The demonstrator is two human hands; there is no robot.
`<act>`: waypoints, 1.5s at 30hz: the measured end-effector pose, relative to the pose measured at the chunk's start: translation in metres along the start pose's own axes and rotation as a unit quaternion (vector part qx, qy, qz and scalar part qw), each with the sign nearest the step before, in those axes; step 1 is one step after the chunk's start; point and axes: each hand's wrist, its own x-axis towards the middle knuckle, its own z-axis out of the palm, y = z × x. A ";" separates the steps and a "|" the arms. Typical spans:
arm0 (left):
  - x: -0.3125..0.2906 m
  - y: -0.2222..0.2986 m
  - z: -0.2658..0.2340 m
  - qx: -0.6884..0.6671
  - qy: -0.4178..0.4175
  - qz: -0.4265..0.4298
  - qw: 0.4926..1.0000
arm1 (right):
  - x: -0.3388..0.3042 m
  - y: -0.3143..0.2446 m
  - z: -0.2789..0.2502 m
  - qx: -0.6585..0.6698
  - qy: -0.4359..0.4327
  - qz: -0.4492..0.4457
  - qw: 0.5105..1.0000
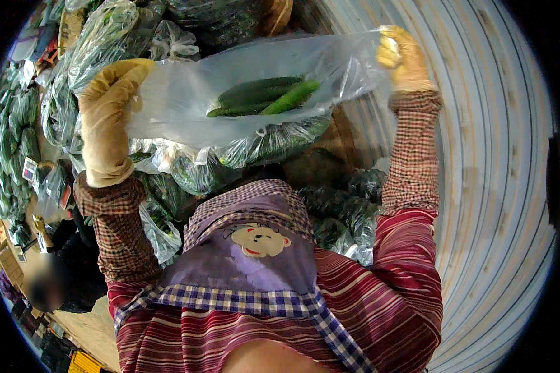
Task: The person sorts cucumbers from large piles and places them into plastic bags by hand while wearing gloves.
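A long clear plastic bag stretches sideways between my hands, raised in front of me. Dark green cucumbers lie together near its middle. At the bag's left end, my left hand, in a pale yellow work glove, is bent inward and closed on the plastic; some of its fingers are hidden. My right hand, gloved likewise, makes a fist round the bag's gathered right end. Just below the stretched bag sits a filled bag of green produce.
Several tied bags of green vegetables sit close in front of me, with dark bags to their right. More bagged produce is heaped at far left. A ridged pale wall curves along my right. Another person is at lower left.
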 end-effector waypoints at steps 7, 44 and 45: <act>0.005 -0.022 0.000 -0.009 -0.061 0.001 0.998 | 0.003 0.012 -0.031 -0.490 -0.028 -0.144 0.859; -0.014 -0.319 -0.117 0.085 0.475 -0.400 0.779 | -0.047 0.251 0.556 -0.673 -0.406 -0.266 0.558; -0.009 -0.329 -0.116 0.061 0.483 -0.380 0.786 | -0.042 0.257 0.559 -0.668 -0.406 -0.261 0.567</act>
